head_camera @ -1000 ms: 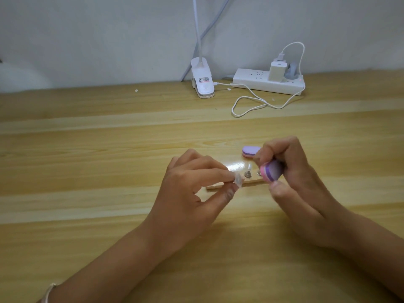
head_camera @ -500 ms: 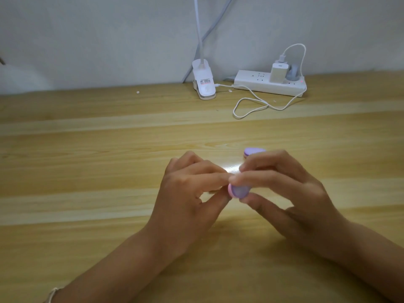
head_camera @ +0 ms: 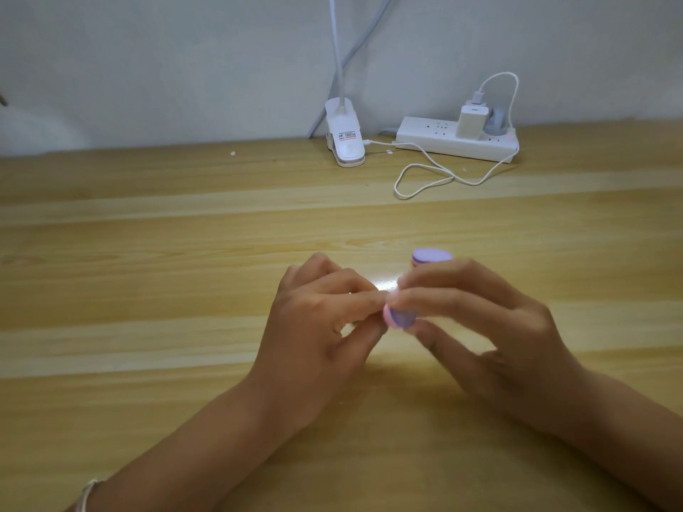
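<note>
**A:** How much room around it?

**B:** Loads. There's bare wood-grain tabletop (head_camera: 148, 290) on every side. The power strip (head_camera: 436, 140) and clip lamp (head_camera: 345, 142) are well back by the wall.

**A:** And the hands?

**B:** A small round purple piece (head_camera: 402, 316) sits between them. The right grip (head_camera: 491, 327) pinches its body and the left grip (head_camera: 321, 327) pinches its pink rim. A smooth purple cap (head_camera: 431, 256) lies just behind.

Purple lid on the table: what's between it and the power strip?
A loop of white cable lies on the wooden table between the purple lid and the power strip, as the head view shows.
</note>
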Tool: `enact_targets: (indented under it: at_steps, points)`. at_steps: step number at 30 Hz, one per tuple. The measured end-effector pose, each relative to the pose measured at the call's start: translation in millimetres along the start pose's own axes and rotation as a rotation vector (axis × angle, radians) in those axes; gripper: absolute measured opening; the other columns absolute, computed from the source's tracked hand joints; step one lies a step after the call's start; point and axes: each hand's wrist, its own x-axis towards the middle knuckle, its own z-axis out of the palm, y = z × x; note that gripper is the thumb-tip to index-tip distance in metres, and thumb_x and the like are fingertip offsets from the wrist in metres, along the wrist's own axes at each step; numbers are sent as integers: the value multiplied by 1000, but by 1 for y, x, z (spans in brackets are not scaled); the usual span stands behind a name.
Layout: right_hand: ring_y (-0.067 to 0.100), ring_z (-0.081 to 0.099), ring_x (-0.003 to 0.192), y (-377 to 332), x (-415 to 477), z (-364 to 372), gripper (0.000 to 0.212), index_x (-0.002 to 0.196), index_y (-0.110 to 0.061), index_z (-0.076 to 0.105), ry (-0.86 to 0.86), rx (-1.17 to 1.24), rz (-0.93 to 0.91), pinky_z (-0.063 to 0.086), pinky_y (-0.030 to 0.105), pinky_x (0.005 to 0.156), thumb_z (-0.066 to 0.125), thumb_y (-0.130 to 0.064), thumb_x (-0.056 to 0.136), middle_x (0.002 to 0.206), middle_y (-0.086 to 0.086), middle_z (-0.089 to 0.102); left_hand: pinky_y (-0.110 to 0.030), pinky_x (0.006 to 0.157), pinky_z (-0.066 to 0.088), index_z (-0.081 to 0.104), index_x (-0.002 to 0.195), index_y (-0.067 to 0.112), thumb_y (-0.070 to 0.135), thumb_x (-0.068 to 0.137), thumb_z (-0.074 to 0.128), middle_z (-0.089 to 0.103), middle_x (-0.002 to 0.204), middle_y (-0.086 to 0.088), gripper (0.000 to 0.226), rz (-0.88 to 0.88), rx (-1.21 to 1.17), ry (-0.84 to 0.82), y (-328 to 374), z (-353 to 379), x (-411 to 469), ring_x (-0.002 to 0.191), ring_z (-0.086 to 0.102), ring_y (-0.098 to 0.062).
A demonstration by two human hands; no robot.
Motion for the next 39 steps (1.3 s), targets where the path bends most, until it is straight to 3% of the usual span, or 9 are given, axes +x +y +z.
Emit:
enact_targets:
  at_steps: [3, 7, 18, 21, 26, 31, 34, 39]
  points:
    - [28, 69, 99, 1, -1, 1, 18, 110, -1, 73, -13, -30, -25, 53, 47, 93, 67, 1, 93, 108, 15, 68, -33, 76, 38, 78, 92, 26, 29, 85, 67, 69, 80, 16, 13, 1, -2, -4, 0, -1, -1, 80, 53, -16]
    - [27, 69, 103, 4, 1, -3, 18, 110, -2, 72, 2, -21, 14, 54, 45, 92, 65, -5, 94, 107, 12, 68, -34, 77, 39, 78, 91, 27, 27, 84, 69, 69, 78, 16, 11, -33, -13, -4, 1, 0, 0, 80, 52, -14]
    - [24, 70, 101, -1, -3, 0, 19, 108, -2, 74, -1, -22, -53, 55, 47, 91, 71, 1, 90, 107, 13, 70, -31, 77, 39, 77, 95, 26, 32, 89, 62, 69, 80, 15, 17, -32, -58, -14, 2, 0, -1, 80, 51, -13]
    - [27, 70, 103, 8, 0, -9, 20, 109, -1, 72, 17, -43, 9, 56, 46, 90, 70, 1, 89, 105, 14, 69, -35, 77, 41, 79, 92, 25, 30, 88, 66, 69, 77, 14, 14, -57, -68, -6, 3, 0, 0, 79, 52, -14]
    - [24, 70, 101, -3, -3, 1, 20, 107, -1, 75, 10, -36, -63, 55, 45, 90, 72, 2, 88, 106, 13, 70, -32, 77, 40, 78, 92, 25, 32, 89, 61, 69, 79, 13, 19, -65, -147, -27, 2, 0, -2, 79, 52, -14]
    - [24, 71, 103, 3, 1, -6, 18, 109, -4, 72, 42, -39, 2, 55, 44, 92, 71, -3, 90, 105, 11, 70, -36, 77, 42, 79, 93, 26, 27, 87, 66, 70, 76, 10, 14, -117, -247, -14, 2, 2, -1, 79, 53, -15]
    - [24, 70, 99, -5, -2, 1, 15, 106, -2, 75, 30, -28, -64, 55, 45, 90, 72, -1, 91, 105, 13, 71, -34, 75, 42, 78, 92, 26, 20, 87, 66, 70, 76, 8, 15, -105, -304, -27, 0, 2, -2, 78, 53, -17]
    - [28, 71, 101, 3, 0, -7, 18, 109, -3, 73, 41, -43, -9, 56, 47, 90, 70, -2, 91, 104, 11, 70, -26, 73, 40, 77, 92, 30, 27, 88, 68, 69, 75, 11, 11, -128, -339, -20, -2, 3, 0, 76, 51, -13]
